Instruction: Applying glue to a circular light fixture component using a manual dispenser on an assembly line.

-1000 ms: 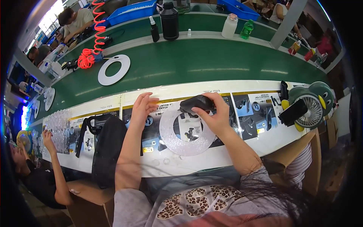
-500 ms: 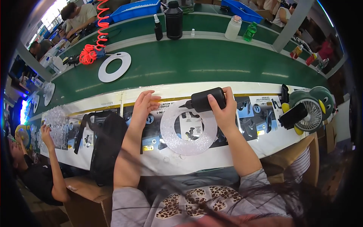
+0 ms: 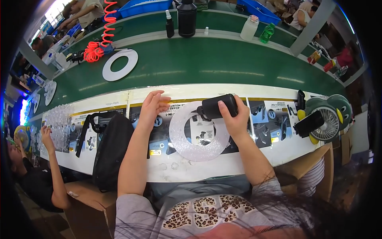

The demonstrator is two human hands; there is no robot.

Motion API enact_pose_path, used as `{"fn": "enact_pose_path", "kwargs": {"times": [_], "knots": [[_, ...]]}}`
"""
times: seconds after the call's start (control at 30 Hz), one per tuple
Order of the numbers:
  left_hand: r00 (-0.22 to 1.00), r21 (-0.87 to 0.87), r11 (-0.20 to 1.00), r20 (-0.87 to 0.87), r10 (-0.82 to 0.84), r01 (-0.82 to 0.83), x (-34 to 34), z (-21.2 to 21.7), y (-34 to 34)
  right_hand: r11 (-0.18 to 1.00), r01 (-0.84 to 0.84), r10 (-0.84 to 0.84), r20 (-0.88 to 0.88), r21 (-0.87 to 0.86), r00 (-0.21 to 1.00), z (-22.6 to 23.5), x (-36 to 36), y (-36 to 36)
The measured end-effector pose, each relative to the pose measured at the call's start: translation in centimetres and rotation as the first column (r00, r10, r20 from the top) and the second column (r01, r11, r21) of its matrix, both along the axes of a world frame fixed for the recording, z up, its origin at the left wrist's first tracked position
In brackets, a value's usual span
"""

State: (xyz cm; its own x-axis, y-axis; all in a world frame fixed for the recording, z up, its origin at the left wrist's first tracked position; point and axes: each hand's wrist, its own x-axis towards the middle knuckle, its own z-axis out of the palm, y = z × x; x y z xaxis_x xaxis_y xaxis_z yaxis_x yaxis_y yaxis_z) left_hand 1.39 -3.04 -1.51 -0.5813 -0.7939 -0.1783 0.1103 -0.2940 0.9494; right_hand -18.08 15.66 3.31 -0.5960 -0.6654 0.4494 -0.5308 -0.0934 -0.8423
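A black squeeze bottle (image 3: 217, 106) with a pointed nozzle lies sideways in my right hand (image 3: 235, 118), its fingers wrapped round the base. The nozzle points left, over the upper rim of a flat, speckled white ring (image 3: 180, 143). Whether the tip touches the ring I cannot tell. My left hand (image 3: 152, 106) is raised beside the ring's left edge, fingers apart and curved, holding nothing. Under the ring, printed sheets (image 3: 260, 123) cover part of the white worktop (image 3: 175, 169).
A black bag (image 3: 113, 151) lies left of my arm, near clear plastic pieces (image 3: 57, 123) and a co-worker's hand (image 3: 47, 137). At right stands a small fan (image 3: 329, 123) with a phone (image 3: 309, 122). Another white ring (image 3: 132, 63) rests on the green belt (image 3: 179, 59).
The view has shifted slightly. My right hand keeps hold of the bottle, its nozzle still over the ring's upper rim. My left hand stays raised and open.
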Motion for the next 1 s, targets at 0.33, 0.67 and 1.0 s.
{"fn": "enact_pose_path", "kwargs": {"times": [0.33, 0.67, 1.0], "knots": [[1.000, -0.002, 1.000, 0.011, -0.005, 0.005, -0.1, 0.0, -0.1, 0.998, -0.045, 0.044, 0.036, 0.039, 0.998, -0.2, 0.1, 0.0], [1.000, -0.011, 1.000, 0.002, -0.007, 0.007, -0.1, 0.1, 0.1, 0.998, -0.058, 0.058, 0.006, 0.019, 0.998, -0.8, -0.1, -0.2], [1.000, -0.002, 1.000, 0.001, -0.012, 0.012, -0.1, -0.1, -0.1, 0.998, -0.063, 0.063, 0.003, -0.010, 0.998, -0.8, -0.1, -0.4]]}}
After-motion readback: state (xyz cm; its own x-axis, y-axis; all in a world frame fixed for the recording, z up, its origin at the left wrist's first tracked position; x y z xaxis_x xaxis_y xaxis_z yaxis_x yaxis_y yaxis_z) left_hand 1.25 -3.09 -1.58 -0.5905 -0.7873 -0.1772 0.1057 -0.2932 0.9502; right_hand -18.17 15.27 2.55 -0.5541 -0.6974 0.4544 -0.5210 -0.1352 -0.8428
